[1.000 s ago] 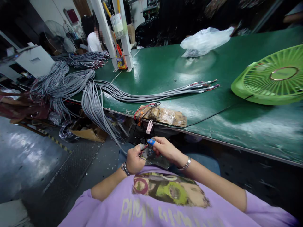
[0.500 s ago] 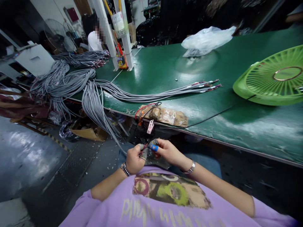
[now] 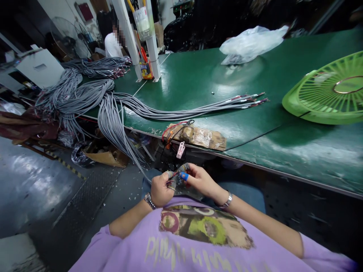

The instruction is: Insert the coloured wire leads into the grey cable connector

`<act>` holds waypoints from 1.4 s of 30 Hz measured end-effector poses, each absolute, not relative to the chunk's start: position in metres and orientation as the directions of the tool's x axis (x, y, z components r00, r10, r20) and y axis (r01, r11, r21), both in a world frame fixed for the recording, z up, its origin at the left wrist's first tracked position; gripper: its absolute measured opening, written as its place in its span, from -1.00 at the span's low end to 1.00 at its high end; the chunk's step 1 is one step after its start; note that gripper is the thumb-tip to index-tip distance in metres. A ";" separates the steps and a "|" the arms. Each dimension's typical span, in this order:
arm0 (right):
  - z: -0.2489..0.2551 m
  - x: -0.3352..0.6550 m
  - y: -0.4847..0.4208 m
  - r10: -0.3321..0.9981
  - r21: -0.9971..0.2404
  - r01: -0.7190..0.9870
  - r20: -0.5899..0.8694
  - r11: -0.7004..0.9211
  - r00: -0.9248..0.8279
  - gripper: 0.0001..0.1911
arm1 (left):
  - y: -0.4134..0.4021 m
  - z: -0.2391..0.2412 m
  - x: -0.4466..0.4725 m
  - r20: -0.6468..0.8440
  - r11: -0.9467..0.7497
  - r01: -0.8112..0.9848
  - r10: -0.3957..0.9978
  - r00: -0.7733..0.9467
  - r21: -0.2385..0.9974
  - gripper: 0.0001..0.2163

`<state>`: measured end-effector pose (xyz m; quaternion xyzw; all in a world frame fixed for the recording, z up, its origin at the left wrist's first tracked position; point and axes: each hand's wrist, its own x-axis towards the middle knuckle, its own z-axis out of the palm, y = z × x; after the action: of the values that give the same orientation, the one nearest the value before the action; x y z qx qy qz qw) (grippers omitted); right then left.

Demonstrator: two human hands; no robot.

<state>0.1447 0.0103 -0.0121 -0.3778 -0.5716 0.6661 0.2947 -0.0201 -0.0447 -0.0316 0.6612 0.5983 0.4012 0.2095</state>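
Note:
My left hand is closed on the end of a grey cable, its thumb and finger pinched together in front of my lap. Thin reddish and dark wires stick out between its fingers. Close beside it, my right hand pinches at the tips of these wires, with blue tape around the thumb. Greyish wraps cover some fingertips of both hands. The exact grip on each wire is too small to make out. The cable runs up to a large bundle of grey cables hanging over the table edge.
On the green table lie a row of cables with stripped ends, a taped wooden board with a pink clip, a green fan and a plastic bag. A white post stands behind. Another person sits far back.
My right hand's fingers have shifted slightly at the wire tips. My left hand keeps its hold on the cable. The view has tilted a little.

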 end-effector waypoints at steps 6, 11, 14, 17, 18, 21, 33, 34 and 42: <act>-0.018 0.143 0.011 0.868 -0.995 -0.001 -0.090 -0.103 -0.488 -0.75 | -0.046 -0.031 -0.020 0.229 -0.158 0.584 0.972 -0.049 0.796 -0.85; -0.017 0.140 0.010 0.864 -0.969 -0.091 -0.158 -0.228 -0.479 -0.72 | -0.043 -0.025 -0.014 0.057 -0.045 0.348 0.998 -0.024 0.937 -0.84; -0.020 0.137 0.009 0.812 -0.866 -0.244 -0.262 -0.437 -0.522 -0.69 | -0.037 -0.024 -0.010 -0.157 0.157 0.036 0.988 0.002 0.987 -0.75; -0.026 0.135 0.009 0.713 -0.698 -0.354 -0.319 -0.622 -0.624 -0.68 | -0.032 -0.027 -0.011 -0.274 0.279 -0.168 0.960 0.054 0.945 -0.70; -0.028 0.135 0.010 0.675 -0.649 -0.363 -0.323 -0.668 -0.664 -0.68 | -0.031 -0.028 -0.012 -0.297 0.307 -0.202 0.952 0.077 0.930 -0.69; -0.031 0.139 0.016 0.553 -0.566 -0.307 -0.334 -0.765 -0.763 -0.70 | -0.031 -0.029 -0.015 -0.336 0.363 -0.184 0.928 0.159 0.914 -0.66; -0.009 0.142 0.042 0.749 -0.754 -0.313 -0.338 -0.578 -0.570 -0.62 | -0.030 -0.008 -0.015 -0.197 0.201 -0.089 0.979 0.052 0.976 -0.65; -0.009 0.141 0.044 0.754 -0.746 -0.337 -0.321 -0.574 -0.573 -0.59 | -0.028 -0.006 -0.015 -0.187 0.189 -0.100 0.982 0.032 0.977 -0.65; -0.004 0.129 0.056 0.879 -0.935 -0.221 -0.154 -0.277 -0.451 -0.52 | -0.006 0.002 -0.013 -0.132 0.114 -0.181 0.987 -0.090 0.977 -0.65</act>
<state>0.1289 0.0562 -0.0043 -0.3558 -0.4623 0.7155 0.3843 -0.0128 -0.0063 0.0019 0.3962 0.5089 0.5349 0.5458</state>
